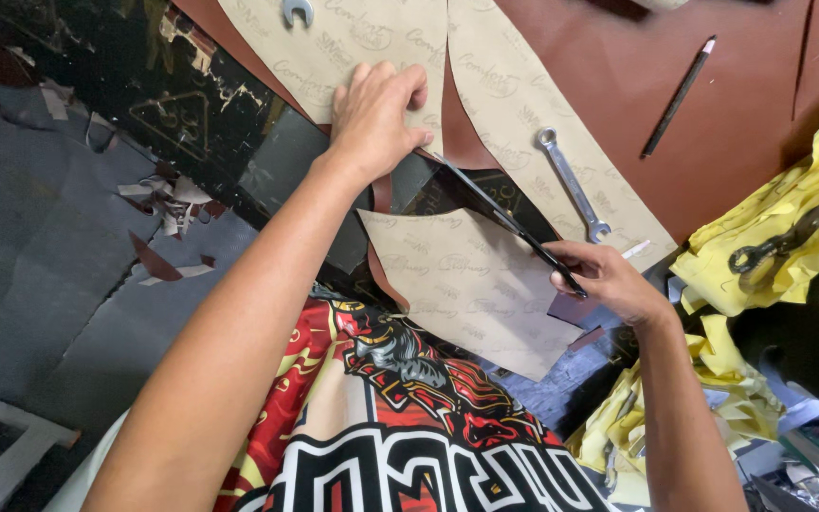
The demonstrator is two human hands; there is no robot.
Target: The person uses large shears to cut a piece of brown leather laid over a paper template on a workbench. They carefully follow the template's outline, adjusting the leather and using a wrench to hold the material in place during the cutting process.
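**Scissors at the edge of a tan pattern on brown leather**

We see a pair of long black scissors [509, 220] in the middle of the view, running on a slant from the upper left down to the lower right, its blades lying across the gap between two tan pattern sheets. Our right hand [604, 277] grips the handle end, the fingers curled tight around it. The blade tips reach up towards our left hand [374, 118], which lies flat with fingers spread and pressed down on the upper tan pattern sheet [353, 47], holding nothing.

Under that sheet lies the brown leather [609, 66], which covers most of the upper right of the view. A lower tan pattern sheet [447, 284] lies loose just below the scissors, near our right hand. A long tan pattern strip [514, 104] runs down beside the blades, and a silver wrench [573, 185] rests on it. Another wrench [297, 10] shows at the top edge, on the upper sheet. A dark pencil [679, 95] lies on the leather, well apart from both hands.

To the right sits a heap of yellow fabric [779, 209] with a second pair of dark scissors [779, 245] on top. On the dark floor [30, 237] at left lie pale and brown scraps [171, 204].
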